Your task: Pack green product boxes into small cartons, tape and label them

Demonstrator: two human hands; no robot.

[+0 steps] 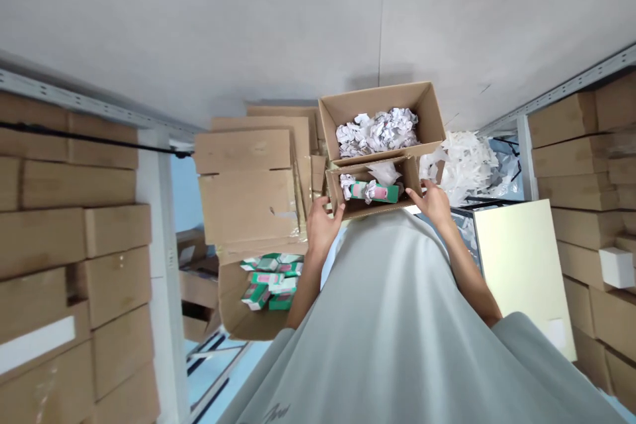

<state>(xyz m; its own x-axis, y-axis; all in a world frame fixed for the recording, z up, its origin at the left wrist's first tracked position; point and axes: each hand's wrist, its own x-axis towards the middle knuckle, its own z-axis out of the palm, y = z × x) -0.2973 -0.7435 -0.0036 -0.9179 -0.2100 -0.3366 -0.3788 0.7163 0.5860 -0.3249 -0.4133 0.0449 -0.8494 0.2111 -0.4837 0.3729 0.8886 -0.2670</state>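
An open cardboard box [372,207] stands close to my body. Inside lie a green and pink packet [385,193], some crumpled paper [346,184] and a piece of translucent white wrapping [384,173]. My left hand [322,222] grips the box's left near corner, thumb and fingers on its wall. At the right end, my right hand [431,204] grips the box with the thumb at its near corner. Directly behind stands a larger open carton [431,112] holding crumpled white paper [380,132].
Flattened cardboard [248,205] leans at the left. Below it an open carton [229,298] holds several green and pink packets [271,281]. White plastic scraps [467,162] pile up at the right, near a pale yellow panel [519,271]. Box stacks [42,232] line both sides.
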